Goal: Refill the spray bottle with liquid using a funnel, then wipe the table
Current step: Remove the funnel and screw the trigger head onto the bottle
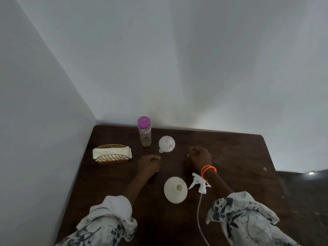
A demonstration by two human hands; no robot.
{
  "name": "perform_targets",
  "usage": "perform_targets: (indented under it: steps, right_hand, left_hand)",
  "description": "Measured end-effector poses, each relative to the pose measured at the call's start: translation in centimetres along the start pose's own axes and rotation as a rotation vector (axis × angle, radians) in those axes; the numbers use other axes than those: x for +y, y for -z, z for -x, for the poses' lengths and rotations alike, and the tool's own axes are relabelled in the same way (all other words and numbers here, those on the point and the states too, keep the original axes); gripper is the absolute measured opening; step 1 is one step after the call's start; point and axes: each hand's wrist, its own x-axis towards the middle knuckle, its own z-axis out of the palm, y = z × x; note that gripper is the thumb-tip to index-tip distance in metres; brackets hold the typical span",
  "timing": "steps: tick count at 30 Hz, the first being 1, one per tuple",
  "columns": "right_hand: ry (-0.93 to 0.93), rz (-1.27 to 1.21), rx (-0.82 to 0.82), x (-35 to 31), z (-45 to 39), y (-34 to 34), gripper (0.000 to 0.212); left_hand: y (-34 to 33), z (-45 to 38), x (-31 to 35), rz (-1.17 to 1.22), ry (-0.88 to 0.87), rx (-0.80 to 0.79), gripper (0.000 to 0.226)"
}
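A white spray bottle body (175,189) stands uncapped near the front of the dark wooden table (230,157). Its white trigger head (199,183) with a long dip tube lies on the table just to its right. A white funnel (166,144) lies upside down further back. A clear bottle with a purple cap (144,131) stands by the wall. My left hand (149,165) rests on the table with fingers curled, holding nothing. My right hand (199,157), an orange band at its wrist, also rests curled and empty, right of the funnel.
A gold wire holder with white cloths or napkins (112,154) sits at the table's left side. Walls close off the left and the back. The table's right edge drops to a dark floor (305,192).
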Motion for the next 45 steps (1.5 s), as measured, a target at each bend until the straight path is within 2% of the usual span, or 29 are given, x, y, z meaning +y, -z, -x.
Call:
perform_targets:
  steps: [2, 5, 8, 10, 12, 14, 18, 20, 24, 26, 30, 34, 36, 39, 42, 45]
  right_hand:
    - [0.008, 0.118, 0.005, 0.9, 1.1, 1.4, 0.021]
    - [-0.019, 0.228, -0.066, 2.6, 2.9, 3.0, 0.008]
    - [-0.064, 0.265, -0.130, 4.4, 4.4, 3.8, 0.019]
    - [-0.089, 0.301, -0.166, 5.3, 5.3, 3.9, 0.026]
    - [-0.091, 0.349, -0.193, 6.2, 6.0, 3.4, 0.034]
    - [-0.116, 0.396, -0.210, 7.1, 6.4, 2.6, 0.045]
    - [-0.183, 0.342, -0.130, 7.3, 7.5, 0.9, 0.071]
    - [-0.200, 0.333, -0.080, 7.2, 7.4, 0.3, 0.064]
    - [-0.278, 0.278, -0.063, 6.0, 7.3, 0.8, 0.029]
    - [-0.340, 0.127, -0.053, 5.6, 7.1, 1.9, 0.023]
    - [-0.367, -0.228, -0.001, 5.5, 6.0, 5.7, 0.029]
    - [-0.471, -0.771, -0.021, 1.1, 5.9, 10.8, 0.018]
    - [-0.480, -0.895, -0.044, -0.5, 5.5, 12.8, 0.022]
    - [-0.463, -0.999, -0.075, -2.7, 5.3, 15.0, 0.017]
    - [-0.395, -1.035, -0.155, -5.1, 6.1, 16.6, 0.012]
    - [-0.379, -1.068, -0.150, -6.2, 6.2, 17.1, 0.007]
  left_hand:
    - [0.2, 1.6, -0.8, 0.004, -0.032, -0.101, 0.025]
    - [0.6, 4.2, -1.6, 0.034, -0.022, -0.350, 0.060]
    - [0.7, 6.4, -2.4, -0.116, -0.061, -0.561, 0.087]
    - [0.6, 7.4, -3.2, -0.229, -0.138, -0.613, 0.101]
    - [0.1, 8.3, -4.0, -0.370, -0.253, -0.579, 0.112]
    - [-0.9, 8.9, -5.0, -0.461, -0.339, -0.477, 0.121]
    - [-3.3, 9.6, -6.2, -0.464, -0.425, -0.298, 0.134]
    - [-4.1, 9.8, -6.0, -0.456, -0.431, -0.242, 0.131]
    - [-4.4, 9.4, -5.7, -0.473, -0.489, -0.170, 0.118]
    - [-4.1, 9.3, -5.7, -0.491, -0.506, -0.148, 0.116]
    - [-2.8, 10.0, -4.9, -0.494, -0.524, -0.109, 0.114]
    - [-1.3, 11.2, -3.5, -0.522, -0.558, -0.078, 0.107]
    - [-0.7, 12.1, -2.8, -0.544, -0.592, -0.069, 0.103]
    - [0.0, 13.5, -2.1, -0.558, -0.634, -0.054, 0.098]
    - [0.4, 14.5, -1.8, -0.561, -0.652, -0.040, 0.096]
    - [0.7, 15.1, -1.5, -0.549, -0.660, -0.028, 0.097]
